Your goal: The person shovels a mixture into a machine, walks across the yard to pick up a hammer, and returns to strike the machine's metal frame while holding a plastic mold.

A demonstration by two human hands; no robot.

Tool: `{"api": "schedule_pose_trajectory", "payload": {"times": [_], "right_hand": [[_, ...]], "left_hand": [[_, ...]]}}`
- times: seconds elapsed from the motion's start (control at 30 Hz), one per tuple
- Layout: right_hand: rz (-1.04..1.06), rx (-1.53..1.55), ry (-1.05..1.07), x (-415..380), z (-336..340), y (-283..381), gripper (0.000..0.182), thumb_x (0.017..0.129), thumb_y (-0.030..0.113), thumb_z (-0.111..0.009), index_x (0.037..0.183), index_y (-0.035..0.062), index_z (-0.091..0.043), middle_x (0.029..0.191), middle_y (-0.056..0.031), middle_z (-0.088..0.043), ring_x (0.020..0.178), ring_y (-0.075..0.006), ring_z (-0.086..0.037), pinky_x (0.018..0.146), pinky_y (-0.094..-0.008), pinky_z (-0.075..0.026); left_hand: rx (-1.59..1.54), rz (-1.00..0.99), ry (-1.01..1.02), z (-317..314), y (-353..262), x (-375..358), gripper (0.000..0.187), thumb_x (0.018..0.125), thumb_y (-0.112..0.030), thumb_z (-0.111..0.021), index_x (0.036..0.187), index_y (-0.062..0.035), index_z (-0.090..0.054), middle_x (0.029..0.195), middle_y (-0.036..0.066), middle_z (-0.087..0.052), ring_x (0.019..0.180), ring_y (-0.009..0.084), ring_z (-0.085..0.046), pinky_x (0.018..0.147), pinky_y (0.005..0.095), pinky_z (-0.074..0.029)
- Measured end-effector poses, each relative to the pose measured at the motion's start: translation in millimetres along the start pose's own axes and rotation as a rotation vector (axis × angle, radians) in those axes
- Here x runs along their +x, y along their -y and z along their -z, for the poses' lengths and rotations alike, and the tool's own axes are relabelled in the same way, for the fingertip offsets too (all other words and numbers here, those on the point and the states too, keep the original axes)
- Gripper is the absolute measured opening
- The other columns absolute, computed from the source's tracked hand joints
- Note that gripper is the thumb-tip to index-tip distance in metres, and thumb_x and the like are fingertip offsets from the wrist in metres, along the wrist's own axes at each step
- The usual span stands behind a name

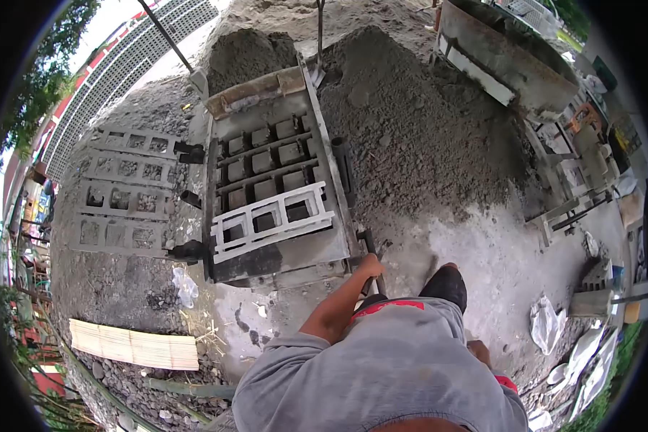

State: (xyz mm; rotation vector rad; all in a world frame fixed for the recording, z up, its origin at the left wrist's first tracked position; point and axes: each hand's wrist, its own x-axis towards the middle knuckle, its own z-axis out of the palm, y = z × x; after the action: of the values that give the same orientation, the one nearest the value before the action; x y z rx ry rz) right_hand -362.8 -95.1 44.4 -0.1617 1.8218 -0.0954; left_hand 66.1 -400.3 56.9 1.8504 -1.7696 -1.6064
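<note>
My left hand (371, 266) is closed round a metal bar (379, 283) at the near right corner of a steel block mould (336, 173). Rows of square cells in the mould hold dark grey mix, and a pale frame with three openings (270, 221) lies across its near end. Low beside my right hip hangs my right hand (479, 351); the shirt partly covers it, and its fingers are not clear.
Several hollow concrete blocks (126, 204) lie in rows left of the mould. A heap of damp grey mix (425, 129) rises at its right. Shovels (198, 81) stand behind. A metal trough (507, 61) is at far right, a slatted mat (133, 344) at near left.
</note>
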Motion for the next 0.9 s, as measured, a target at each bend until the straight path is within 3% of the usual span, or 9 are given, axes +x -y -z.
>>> {"api": "schedule_pose_trajectory", "payload": {"times": [0.07, 0.17, 0.27, 0.33, 0.47, 0.6, 0.67, 0.73, 0.9], "right_hand": [[0.058, -0.127, -0.025, -2.7, 38.4, 74.3, 0.039, 0.088, 0.018, -0.031, 0.125, 0.0114, -0.043, 0.097, -0.008, -0.065, 0.081, -0.0218, -0.064, 0.07, -0.0395, -0.045], [0.236, -0.164, -0.113, 18.1, 96.7, 181.0, 0.038, 0.089, 0.024, -0.033, 0.123, 0.0103, -0.043, 0.099, -0.0104, -0.064, 0.08, -0.0222, -0.064, 0.073, -0.0405, -0.041], [0.53, -0.066, -0.149, 61.9, 177.9, 263.1, 0.039, 0.087, 0.019, -0.033, 0.121, 0.0023, -0.045, 0.092, -0.0161, -0.065, 0.07, -0.0212, -0.065, 0.057, -0.0307, -0.044], [0.692, 0.095, -0.131, 88.8, 228.4, 303.9, 0.037, 0.087, 0.015, -0.037, 0.117, -0.0054, -0.046, 0.088, -0.0214, -0.064, 0.066, -0.0225, -0.065, 0.05, -0.0253, -0.044], [0.494, -0.108, -0.058, 145.7, 331.9, 321.8, 0.038, 0.089, 0.019, -0.034, 0.123, 0.0053, -0.045, 0.093, -0.0158, -0.065, 0.068, -0.022, -0.065, 0.047, -0.0274, -0.042], [0.27, -0.373, -0.075, 167.7, 390.9, 321.8, 0.038, 0.088, 0.02, -0.036, 0.12, 0.0023, -0.046, 0.095, -0.0158, -0.065, 0.073, -0.0214, -0.066, 0.056, -0.0268, -0.044], [0.268, -0.048, -0.111, 154.5, 383.6, 327.1, 0.041, 0.087, 0.021, -0.035, 0.123, 0.0036, -0.043, 0.102, -0.0129, -0.063, 0.084, -0.0213, -0.064, 0.071, -0.0359, -0.044], [0.248, -0.046, -0.022, 157.4, 369.2, 331.7, 0.043, 0.087, 0.022, -0.033, 0.125, 0.0058, -0.041, 0.107, -0.0106, -0.062, 0.091, -0.0212, -0.062, 0.081, -0.0414, -0.039], [0.1, -0.56, 0.194, 157.1, 315.7, 380.9, 0.039, 0.087, 0.024, -0.035, 0.12, 0.0078, -0.045, 0.101, -0.0093, -0.064, 0.083, -0.0213, -0.064, 0.073, -0.0381, -0.039]], "left_hand": [[-0.033, 0.063, -0.023, -0.5, -6.1, 13.2, 0.02, 0.063, -0.013, -0.061, 0.065, 0.0069, -0.061, 0.06, 0.02, -0.061, 0.057, 0.0302, -0.063, 0.058, 0.0384, -0.05], [0.035, 0.219, -0.126, -23.1, 11.4, 65.2, 0.024, 0.063, -0.014, -0.06, 0.075, 0.0071, -0.062, 0.081, 0.026, -0.062, 0.079, 0.0359, -0.063, 0.067, 0.0408, -0.05], [0.176, 0.331, -0.291, -35.2, -26.9, 77.7, 0.03, 0.064, -0.014, -0.06, 0.085, 0.0066, -0.062, 0.09, 0.027, -0.06, 0.087, 0.0395, -0.059, 0.074, 0.0431, -0.048], [0.211, 0.37, -0.257, -39.9, -48.3, 88.2, 0.029, 0.067, -0.011, -0.06, 0.091, 0.0054, -0.061, 0.095, 0.027, -0.059, 0.091, 0.0398, -0.057, 0.076, 0.044, -0.047], [0.363, 0.396, -0.327, -57.5, -89.8, 84.8, 0.028, 0.069, -0.012, -0.06, 0.091, 0.0044, -0.058, 0.093, 0.026, -0.059, 0.089, 0.0395, -0.057, 0.076, 0.0446, -0.047], [0.313, 0.54, -0.417, -66.2, -122.5, 79.1, 0.026, 0.07, -0.014, -0.057, 0.088, 0.0041, -0.059, 0.093, 0.027, -0.059, 0.09, 0.0389, -0.057, 0.075, 0.044, -0.047], [0.223, 0.676, -0.401, -79.1, -114.4, 79.3, 0.028, 0.069, -0.015, -0.057, 0.088, 0.0051, -0.059, 0.095, 0.027, -0.059, 0.09, 0.0382, -0.058, 0.075, 0.0432, -0.047], [0.137, 0.765, -0.323, -92.6, -113.1, 82.4, 0.028, 0.069, -0.015, -0.057, 0.088, 0.0055, -0.059, 0.095, 0.027, -0.059, 0.091, 0.038, -0.058, 0.076, 0.0429, -0.047], [0.072, 0.835, -0.372, -139.3, -127.4, 60.1, 0.026, 0.069, -0.013, -0.057, 0.09, 0.0028, -0.061, 0.095, 0.025, -0.06, 0.091, 0.0369, -0.059, 0.077, 0.0421, -0.049]]}}
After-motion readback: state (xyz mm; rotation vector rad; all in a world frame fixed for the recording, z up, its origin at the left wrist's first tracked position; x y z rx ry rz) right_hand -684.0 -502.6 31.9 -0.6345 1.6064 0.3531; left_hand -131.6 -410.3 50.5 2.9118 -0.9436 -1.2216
